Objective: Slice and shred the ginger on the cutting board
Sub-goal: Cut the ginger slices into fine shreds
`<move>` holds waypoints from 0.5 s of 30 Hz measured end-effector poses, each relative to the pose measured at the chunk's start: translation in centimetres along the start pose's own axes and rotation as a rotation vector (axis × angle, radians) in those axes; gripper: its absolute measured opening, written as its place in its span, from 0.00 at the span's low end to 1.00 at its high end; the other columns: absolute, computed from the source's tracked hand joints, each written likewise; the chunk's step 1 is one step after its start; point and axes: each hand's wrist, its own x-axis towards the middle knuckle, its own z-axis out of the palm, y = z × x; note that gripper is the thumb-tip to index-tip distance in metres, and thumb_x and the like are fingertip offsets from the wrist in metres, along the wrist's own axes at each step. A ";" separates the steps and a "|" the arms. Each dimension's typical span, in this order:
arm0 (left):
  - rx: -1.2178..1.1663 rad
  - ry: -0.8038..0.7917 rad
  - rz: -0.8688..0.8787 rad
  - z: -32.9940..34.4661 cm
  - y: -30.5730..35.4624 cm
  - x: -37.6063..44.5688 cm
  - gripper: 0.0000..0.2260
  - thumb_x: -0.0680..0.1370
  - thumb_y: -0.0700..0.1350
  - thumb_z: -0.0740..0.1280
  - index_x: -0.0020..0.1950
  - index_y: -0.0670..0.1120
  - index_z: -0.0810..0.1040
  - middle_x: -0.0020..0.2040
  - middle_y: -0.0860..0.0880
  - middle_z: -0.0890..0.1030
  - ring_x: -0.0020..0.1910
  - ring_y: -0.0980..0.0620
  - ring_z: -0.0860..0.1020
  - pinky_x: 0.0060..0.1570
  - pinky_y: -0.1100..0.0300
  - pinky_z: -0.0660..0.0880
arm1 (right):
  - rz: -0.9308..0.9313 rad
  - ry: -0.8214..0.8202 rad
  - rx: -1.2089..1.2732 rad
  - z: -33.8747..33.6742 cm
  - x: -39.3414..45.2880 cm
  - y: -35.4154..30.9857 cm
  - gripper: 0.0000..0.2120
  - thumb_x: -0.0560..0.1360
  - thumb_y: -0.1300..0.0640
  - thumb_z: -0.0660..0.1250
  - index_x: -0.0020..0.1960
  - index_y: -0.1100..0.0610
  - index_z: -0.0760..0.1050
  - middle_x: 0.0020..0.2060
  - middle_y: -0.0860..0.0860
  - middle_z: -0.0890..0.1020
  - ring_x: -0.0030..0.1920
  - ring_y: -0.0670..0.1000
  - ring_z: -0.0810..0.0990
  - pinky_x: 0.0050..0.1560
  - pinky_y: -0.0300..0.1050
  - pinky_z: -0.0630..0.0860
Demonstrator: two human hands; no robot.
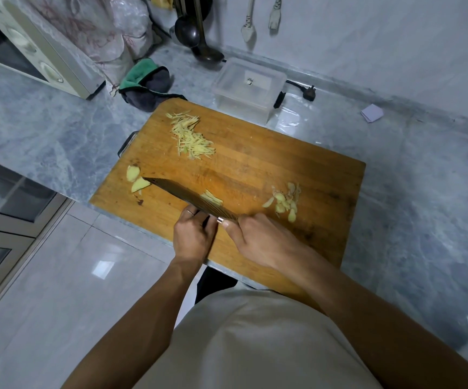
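Observation:
A wooden cutting board (269, 164) lies on the marble counter. My right hand (261, 240) grips the handle of a dark cleaver (179, 192), whose blade slants toward the board's left edge. A few ginger slices (212, 196) cling to the blade's upper face. My left hand (193, 234), with a ring on one finger, sits against the blade's near side with bent fingers; whatever is under them is hidden. A pile of ginger shreds (190, 136) lies at the far left of the board. Two ginger chunks (136, 178) sit by the blade tip, and ginger peel and slices (286, 203) lie to the right.
A clear plastic box (248, 85) stands just behind the board, with a black plug and cord (306, 91) beside it. A green and grey cloth (145, 82) lies at the board's far left corner. A microwave (30, 46) is far left. Ladles (196, 37) hang at the back.

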 end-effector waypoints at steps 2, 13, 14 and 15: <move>0.002 -0.014 0.000 -0.1 0.1 0.0 0.08 0.70 0.38 0.66 0.36 0.36 0.81 0.38 0.38 0.81 0.32 0.39 0.80 0.30 0.59 0.73 | -0.004 0.001 -0.003 -0.1 -0.3 0.1 0.28 0.85 0.39 0.48 0.45 0.59 0.75 0.35 0.55 0.75 0.33 0.57 0.74 0.33 0.46 0.67; 0.030 0.008 0.045 0.0 0.0 0.0 0.14 0.73 0.44 0.61 0.35 0.36 0.80 0.39 0.39 0.80 0.32 0.40 0.79 0.29 0.61 0.69 | 0.024 -0.030 0.047 -0.3 0.4 -0.5 0.27 0.85 0.41 0.47 0.51 0.60 0.76 0.42 0.58 0.77 0.44 0.62 0.80 0.40 0.50 0.75; 0.030 0.005 0.049 0.0 0.1 0.0 0.14 0.73 0.44 0.61 0.35 0.36 0.80 0.38 0.39 0.80 0.32 0.40 0.78 0.29 0.62 0.69 | 0.026 -0.028 0.048 -0.4 0.5 -0.6 0.28 0.85 0.41 0.47 0.51 0.60 0.76 0.44 0.59 0.78 0.45 0.62 0.80 0.40 0.51 0.75; 0.025 0.001 0.049 -0.1 0.1 0.0 0.14 0.73 0.44 0.61 0.35 0.36 0.80 0.38 0.39 0.80 0.32 0.40 0.78 0.30 0.62 0.68 | 0.024 -0.025 0.046 -0.4 0.4 -0.6 0.27 0.85 0.41 0.47 0.51 0.60 0.76 0.44 0.60 0.78 0.44 0.62 0.80 0.40 0.50 0.74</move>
